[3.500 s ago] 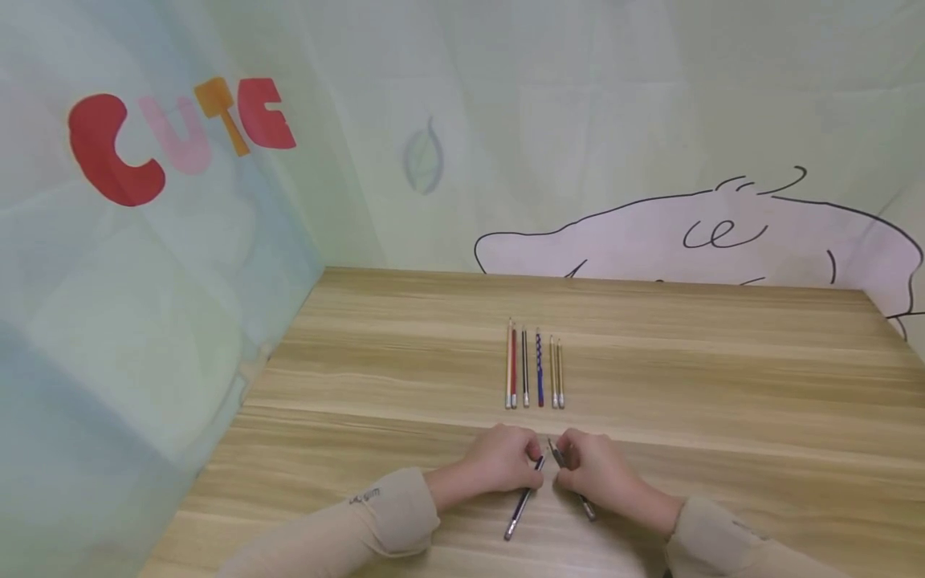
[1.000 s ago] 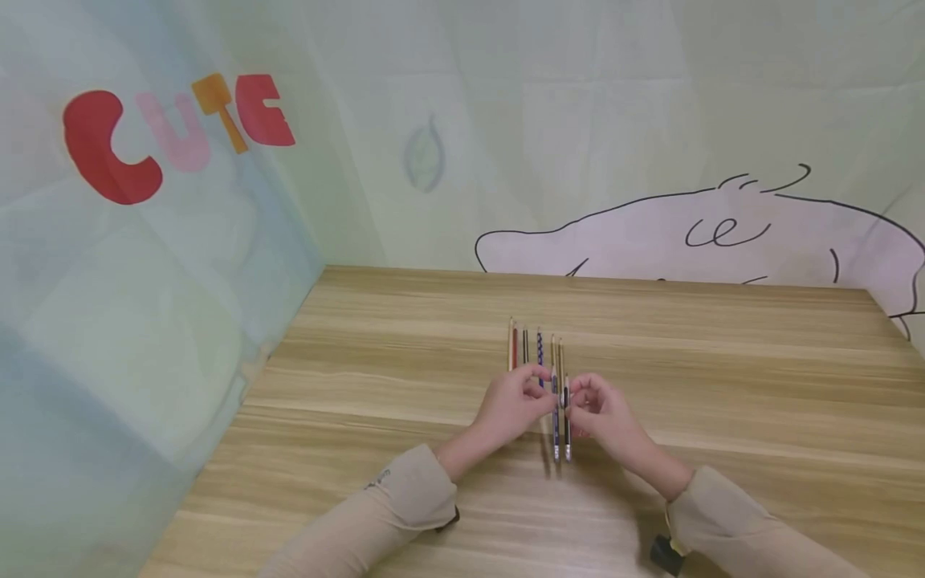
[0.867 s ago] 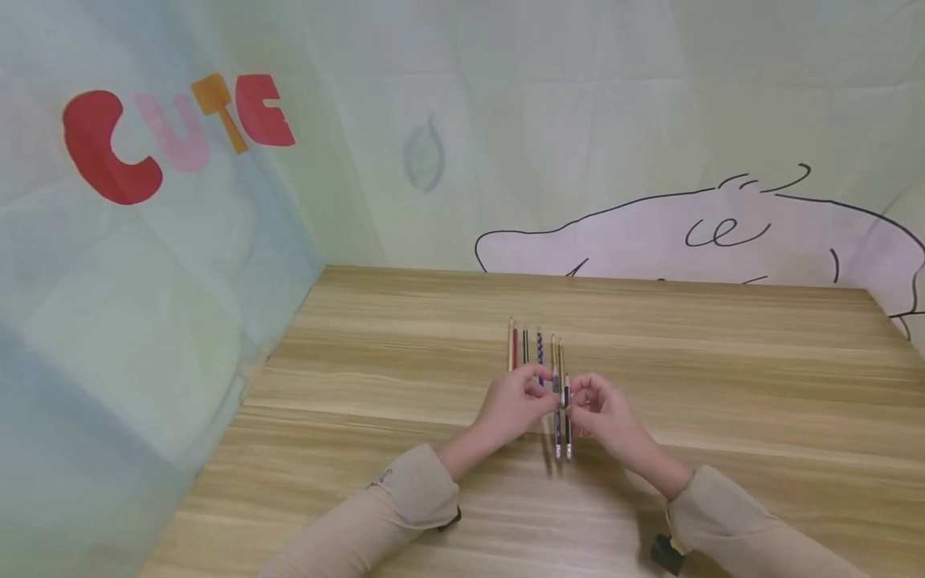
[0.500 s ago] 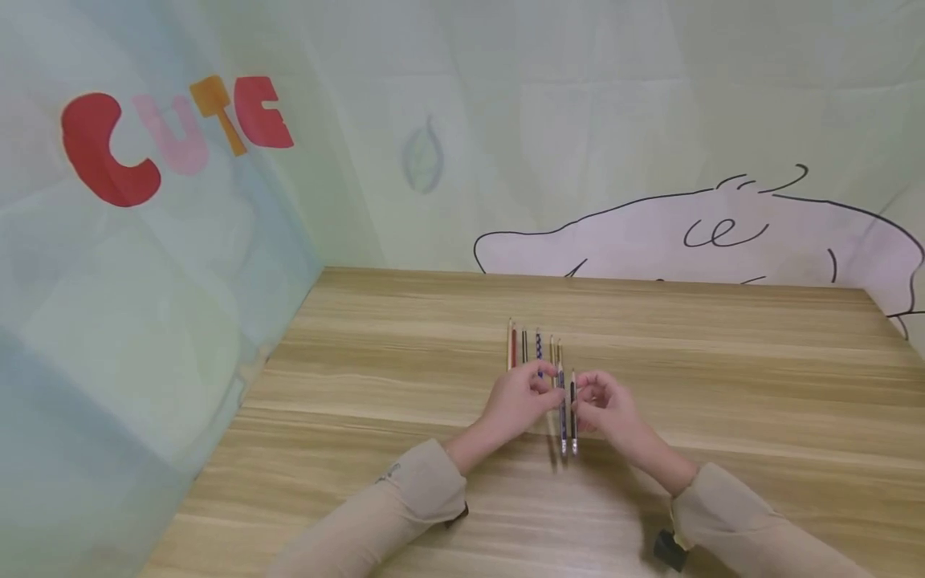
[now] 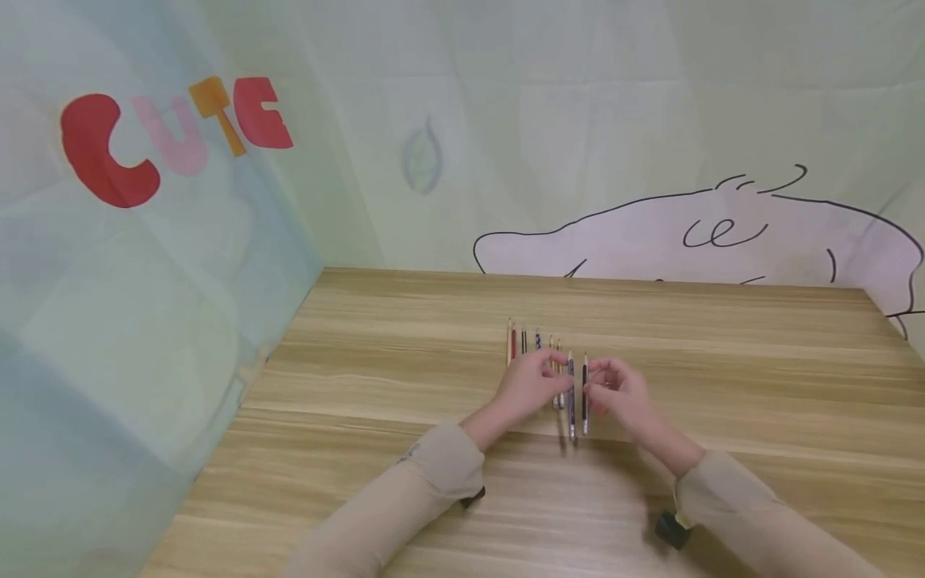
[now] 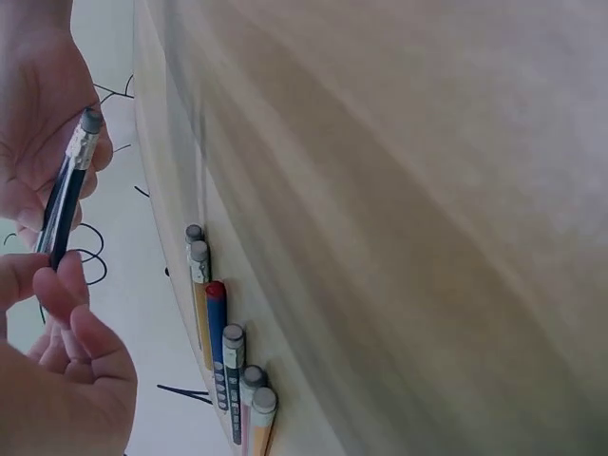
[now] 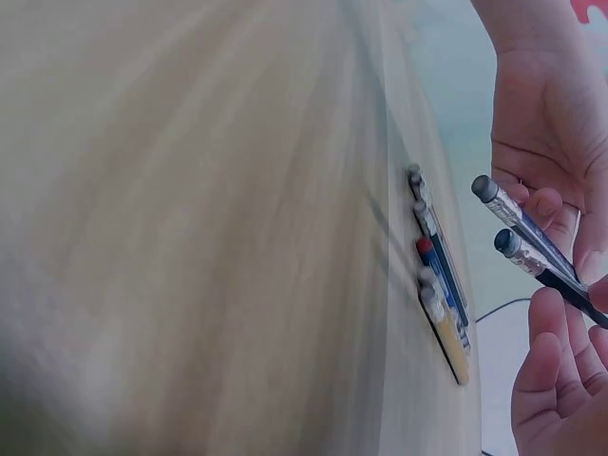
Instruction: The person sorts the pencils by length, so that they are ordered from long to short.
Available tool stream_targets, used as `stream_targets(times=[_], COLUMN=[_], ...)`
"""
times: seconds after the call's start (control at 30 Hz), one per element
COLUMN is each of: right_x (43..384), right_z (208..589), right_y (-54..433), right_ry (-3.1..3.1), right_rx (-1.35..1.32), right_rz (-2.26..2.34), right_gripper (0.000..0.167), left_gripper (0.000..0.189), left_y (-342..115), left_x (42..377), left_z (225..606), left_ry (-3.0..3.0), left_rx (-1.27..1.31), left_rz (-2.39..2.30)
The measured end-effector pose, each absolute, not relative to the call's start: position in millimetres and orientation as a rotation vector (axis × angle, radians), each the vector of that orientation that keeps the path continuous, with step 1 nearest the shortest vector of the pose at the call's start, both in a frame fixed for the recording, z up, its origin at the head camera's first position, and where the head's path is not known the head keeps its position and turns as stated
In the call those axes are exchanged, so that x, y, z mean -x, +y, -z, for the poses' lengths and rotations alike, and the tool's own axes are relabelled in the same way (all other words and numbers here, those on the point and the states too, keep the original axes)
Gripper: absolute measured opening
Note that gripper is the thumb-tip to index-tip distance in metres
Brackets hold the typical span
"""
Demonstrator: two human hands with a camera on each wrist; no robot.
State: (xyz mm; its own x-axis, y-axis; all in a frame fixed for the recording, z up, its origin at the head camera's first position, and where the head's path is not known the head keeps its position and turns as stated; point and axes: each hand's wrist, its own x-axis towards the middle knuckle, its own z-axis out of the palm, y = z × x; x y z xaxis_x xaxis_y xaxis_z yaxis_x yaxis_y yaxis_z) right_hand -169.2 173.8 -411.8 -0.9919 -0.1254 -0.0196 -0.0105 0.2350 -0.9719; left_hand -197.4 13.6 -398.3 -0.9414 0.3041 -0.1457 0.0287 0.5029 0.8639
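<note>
My left hand [image 5: 531,384] pinches a blue-grey patterned pencil [image 5: 572,413] between thumb and fingertips. Facing it, my right hand [image 5: 623,395] pinches a dark pencil [image 5: 585,393] the same way. Both pencils point away from me, nearly parallel with a narrow gap, eraser ends nearest me. In the right wrist view the eraser of the patterned pencil [image 7: 522,220] and that of the dark pencil [image 7: 546,271] show above the table. Just left of them lie two gold pencils [image 5: 561,399], partly covered by my left hand.
Farther left in the row lie a light pencil [image 5: 508,341], a red pencil [image 5: 514,341], a black pencil [image 5: 524,341] and a blue patterned pencil [image 5: 538,340]; my left hand hides their near ends. Printed cloth [image 5: 405,217] borders the wooden table [image 5: 723,345] behind and at left.
Both hands have moved forward and to the right with their pencils, to the right of the gold ones. The held pencils, slanted earlier, now run nearly parallel. The row on the table has stayed put.
</note>
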Motion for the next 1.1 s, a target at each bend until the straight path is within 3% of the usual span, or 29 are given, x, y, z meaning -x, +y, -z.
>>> stream_targets(times=[1.1], right_x=[209], right_z=[420], right_y=[188], right_ry=[2.400], right_rx=[-0.024], right_rz=[1.852], right_gripper=[0.034], left_gripper=[0.030], left_y=[37], left_x=[243], left_z=[412], left_ry=[2.628], left_rx=[-0.159], left_rz=[-1.188])
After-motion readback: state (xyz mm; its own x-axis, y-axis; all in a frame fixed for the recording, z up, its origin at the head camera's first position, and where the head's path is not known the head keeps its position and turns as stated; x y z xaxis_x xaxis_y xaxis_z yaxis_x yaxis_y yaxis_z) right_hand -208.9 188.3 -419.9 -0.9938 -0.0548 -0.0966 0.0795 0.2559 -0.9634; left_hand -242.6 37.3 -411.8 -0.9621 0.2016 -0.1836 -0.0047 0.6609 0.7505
